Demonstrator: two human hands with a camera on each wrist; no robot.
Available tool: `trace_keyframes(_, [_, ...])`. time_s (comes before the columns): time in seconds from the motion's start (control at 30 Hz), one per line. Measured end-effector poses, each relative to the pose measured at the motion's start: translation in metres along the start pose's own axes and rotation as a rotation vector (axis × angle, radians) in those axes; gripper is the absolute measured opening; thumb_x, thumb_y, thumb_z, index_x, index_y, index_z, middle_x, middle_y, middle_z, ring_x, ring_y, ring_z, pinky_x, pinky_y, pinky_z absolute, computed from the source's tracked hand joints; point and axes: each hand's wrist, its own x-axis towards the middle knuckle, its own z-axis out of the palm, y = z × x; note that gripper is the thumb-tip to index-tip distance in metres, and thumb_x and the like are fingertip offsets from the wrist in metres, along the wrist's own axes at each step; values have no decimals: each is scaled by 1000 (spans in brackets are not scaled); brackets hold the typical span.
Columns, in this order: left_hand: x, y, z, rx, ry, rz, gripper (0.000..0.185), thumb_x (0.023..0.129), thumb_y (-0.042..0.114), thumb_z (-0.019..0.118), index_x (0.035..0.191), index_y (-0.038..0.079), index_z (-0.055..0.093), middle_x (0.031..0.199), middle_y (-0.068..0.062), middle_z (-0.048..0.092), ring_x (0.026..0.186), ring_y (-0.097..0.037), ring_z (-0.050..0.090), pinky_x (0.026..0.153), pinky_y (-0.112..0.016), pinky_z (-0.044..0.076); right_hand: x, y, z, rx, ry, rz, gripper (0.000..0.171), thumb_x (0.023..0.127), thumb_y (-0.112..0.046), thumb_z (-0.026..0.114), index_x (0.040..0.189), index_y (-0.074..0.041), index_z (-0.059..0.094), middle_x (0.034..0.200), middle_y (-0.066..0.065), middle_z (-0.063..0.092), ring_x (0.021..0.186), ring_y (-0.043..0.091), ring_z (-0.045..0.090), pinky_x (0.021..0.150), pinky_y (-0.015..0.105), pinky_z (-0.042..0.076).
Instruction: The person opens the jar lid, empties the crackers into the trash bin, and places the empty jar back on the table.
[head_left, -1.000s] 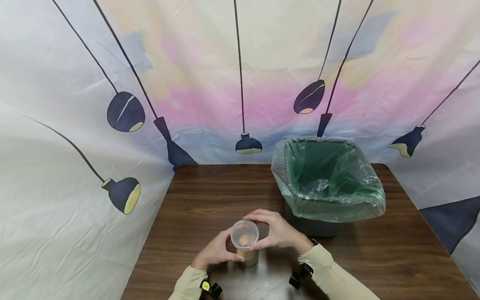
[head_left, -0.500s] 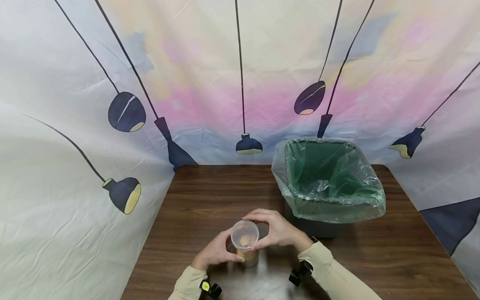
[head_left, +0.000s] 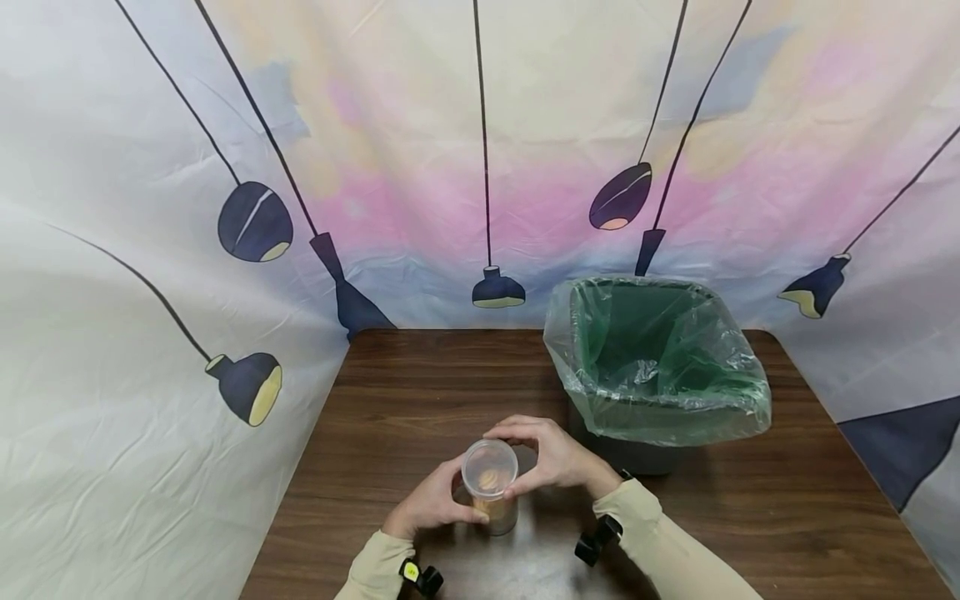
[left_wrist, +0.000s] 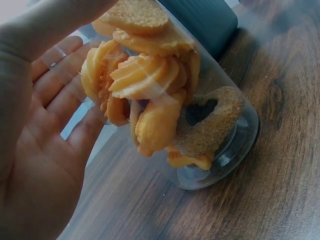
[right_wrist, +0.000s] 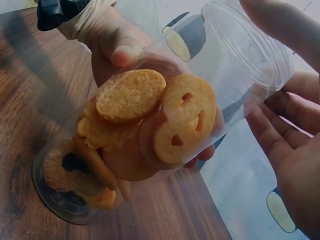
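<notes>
A clear round jar (head_left: 501,518) stands upright on the table in front of me, with a translucent lid (head_left: 490,468) on top. My left hand (head_left: 431,500) grips the jar's side, thumb in front and fingers behind. Around the lid's rim, the thumb and fingers of my right hand (head_left: 553,458) pinch from the right. Cookies (left_wrist: 145,80) fill part of the jar: swirled ones, flat ovals and a sugared ring (left_wrist: 215,120). A cookie with holes (right_wrist: 185,120) leans near the top of the pile in the right wrist view.
A dark bin (head_left: 637,454) lined with a clear greenish bag (head_left: 675,421) stands on the table at the back right. The brown wooden table (head_left: 420,375) reaches back to a fabric backdrop (head_left: 420,167) painted with hanging lamps.
My right thumb and fingertips have shifted very slightly around the lid's rim. The jar and my left hand stay in place, and the lid remains on.
</notes>
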Motion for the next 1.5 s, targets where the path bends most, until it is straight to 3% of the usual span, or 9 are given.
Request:
trace_keyframes(0.23, [-1, -1, 0, -16, -7, 8, 76, 76, 9, 83, 142, 12, 45, 138, -11, 55, 125, -13, 51, 107, -28, 40, 6, -17, -9, 72, -42, -13, 67, 65, -8, 89, 124, 5, 60, 119, 20, 62, 107, 33, 62, 91, 37, 54])
trace_keyframes(0.7, [-1, 0, 1, -10, -6, 17, 75, 77, 7, 82, 142, 11, 45, 136, -11, 56, 123, -13, 52, 106, -31, 41, 10, -9, -14, 124, -111, -20, 67, 67, -8, 89, 125, 6, 59, 120, 20, 62, 110, 34, 61, 91, 41, 54])
trace_keyframes(1.33, [-1, 0, 2, -16, 10, 16, 73, 75, 6, 83, 139, 11, 47, 133, -10, 58, 121, -12, 54, 105, -30, 42, 17, -4, -17, 108, -176, -46, 67, 66, -9, 89, 125, 3, 60, 121, 18, 62, 112, 30, 60, 93, 43, 52])
trace_keyframes(1.5, [-1, -11, 3, 6, 10, 28, 76, 75, 6, 83, 141, 10, 46, 134, -11, 57, 122, -13, 54, 105, -30, 43, 19, -4, -19, 127, -201, -48, 66, 68, -8, 88, 126, 4, 59, 122, 19, 61, 112, 31, 59, 91, 47, 53])
